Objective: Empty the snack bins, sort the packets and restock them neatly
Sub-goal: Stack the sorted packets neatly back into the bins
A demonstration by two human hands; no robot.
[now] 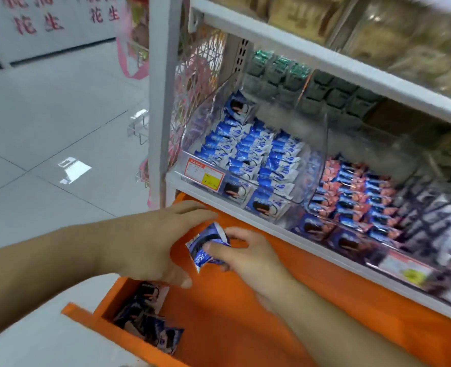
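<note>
The right hand (245, 256) holds a single blue snack packet (207, 247), thumb pressed across its front face and the other fingers curled behind it. The left hand (155, 245) lies just beside the packet with its fingers extended and relaxed; whether its fingertips touch the wrapper cannot be told, since that edge is hidden. The packet hangs over the orange base unit (245, 313), below the white shelf (245, 205).

Handling judgement: the packet is a small, light, film-wrapped item. The wrapper looks glossy and is likely slippery, and it crumples under the thumb, so it is soft at the margins and firmer at the centre (the contents appear to be a biscuit or cake, probably crushable). Take hold across the flat faces near the centre, with light pressure; the crimped end seals offer a second purchase for turning it.

Directly above, a clear plastic bin (315, 165) on the shelf holds matching blue packets (248, 152) in neat rows. To its right a second bin carries pink-and-blue packets (356, 192). At the lower left, an open orange drawer (108, 324) contains several loose dark-blue packets (145, 316) in no order.
</note>
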